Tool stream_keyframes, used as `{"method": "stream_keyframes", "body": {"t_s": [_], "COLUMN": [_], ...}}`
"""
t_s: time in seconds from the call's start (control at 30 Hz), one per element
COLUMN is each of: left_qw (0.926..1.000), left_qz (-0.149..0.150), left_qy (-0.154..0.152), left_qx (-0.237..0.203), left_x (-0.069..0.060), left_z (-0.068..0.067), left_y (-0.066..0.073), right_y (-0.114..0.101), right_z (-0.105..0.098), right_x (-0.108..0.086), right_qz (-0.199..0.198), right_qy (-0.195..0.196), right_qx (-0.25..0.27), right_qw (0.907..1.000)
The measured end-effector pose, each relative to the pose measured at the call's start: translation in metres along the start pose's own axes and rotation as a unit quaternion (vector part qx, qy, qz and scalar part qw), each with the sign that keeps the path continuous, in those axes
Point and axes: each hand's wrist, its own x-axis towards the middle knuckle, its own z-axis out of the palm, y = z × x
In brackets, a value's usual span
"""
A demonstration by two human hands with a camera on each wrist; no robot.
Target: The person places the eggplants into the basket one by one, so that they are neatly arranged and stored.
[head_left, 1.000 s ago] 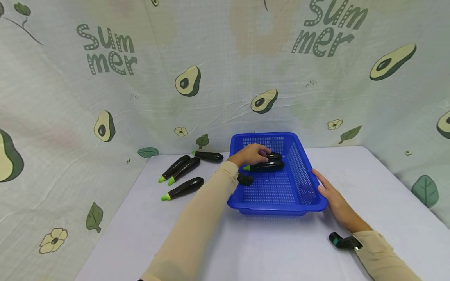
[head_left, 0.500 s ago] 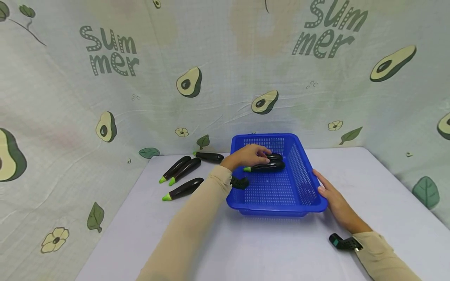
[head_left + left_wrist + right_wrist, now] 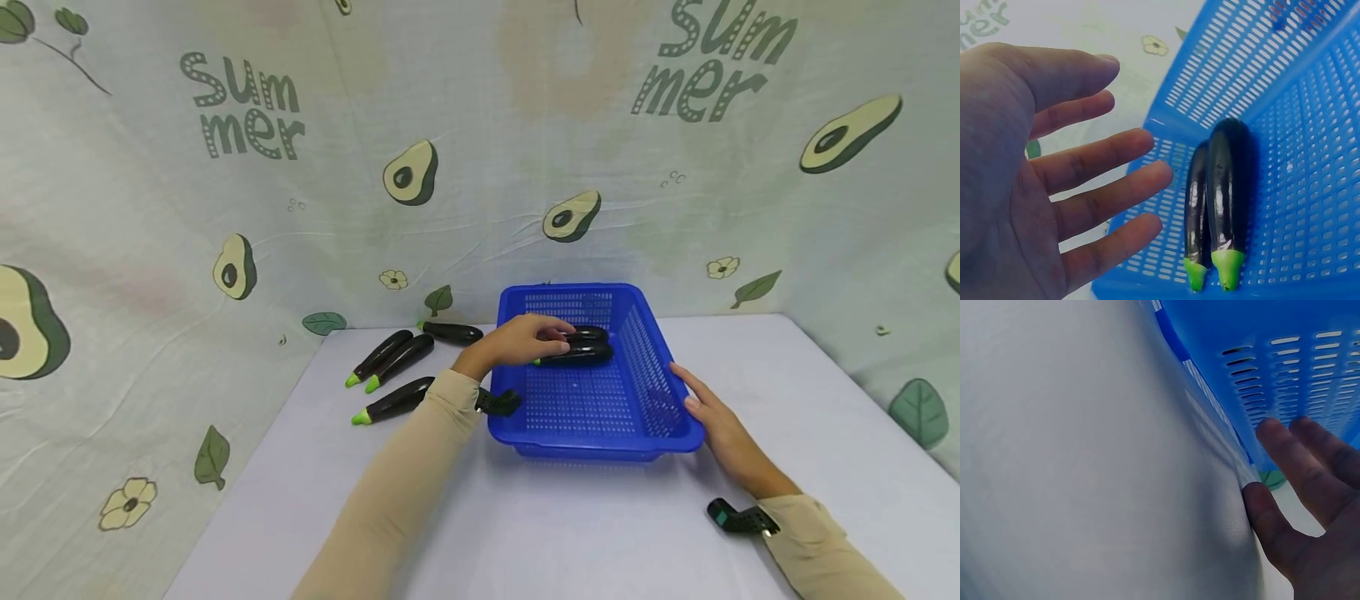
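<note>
Two dark eggplants with green stem ends lie side by side in the blue basket (image 3: 585, 446); in the left wrist view the larger eggplant (image 3: 1229, 187) touches the thinner eggplant (image 3: 1196, 212). The left hand (image 3: 517, 340) is over the basket's left part, and the left wrist view has this hand (image 3: 1054, 169) with fingers spread and nothing held. At the basket's right side is the right hand (image 3: 723, 433). Its fingertips touch the outer wall in the right wrist view, where the hand (image 3: 1316, 506) has its fingers extended.
Left of the basket, several more eggplants lie on the white table (image 3: 300, 500), among them a front eggplant (image 3: 397, 400) partly behind the left sleeve and a back eggplant (image 3: 453, 333). A patterned cloth (image 3: 465, 100) hangs behind the table.
The left hand has drawn back a little to the left from the eggplants in the basket. The right hand stays against the basket's side. The head view has shifted slightly.
</note>
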Motion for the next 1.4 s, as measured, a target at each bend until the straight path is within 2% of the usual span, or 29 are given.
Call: {"method": "stream_keyframes", "body": {"t_s": [0.2, 0.37, 0.57, 0.8, 0.97, 1.13, 1.4], "left_qw": [0.9993, 0.9961, 0.99, 0.9807, 0.9761, 0.9706, 0.9685], "left_qz": [0.006, 0.021, 0.048, 0.065, 0.066, 0.071, 0.046], "left_qy": [0.026, 0.069, 0.124, 0.18, 0.206, 0.229, 0.244], "left_qx": [-0.028, -0.05, -0.049, -0.036, -0.019, -0.016, -0.01], "left_x": [-0.015, -0.029, -0.045, -0.067, -0.086, -0.1, -0.117], "left_z": [0.002, 0.003, 0.001, -0.003, -0.001, 0.002, 0.009], "left_y": [-0.002, -0.005, -0.008, -0.014, -0.019, -0.024, -0.034], "right_y": [0.0, 0.0, 0.001, 0.0, 0.001, 0.0, 0.004], "right_z": [-0.001, 0.0, 0.001, 0.001, 0.0, 0.0, 0.0], "right_x": [0.0, 0.0, 0.0, 0.0, -0.001, -0.001, 0.001], "right_qz": [0.005, 0.014, 0.011, 0.02, 0.014, -0.001, 0.01], "right_qy": [-0.005, -0.001, -0.001, -0.001, -0.003, -0.002, -0.007], "right_qx": [-0.001, 0.011, 0.024, 0.008, -0.006, 0.007, 0.016], "right_qw": [1.0, 0.9998, 0.9997, 0.9998, 0.9999, 1.0, 0.9998]}}
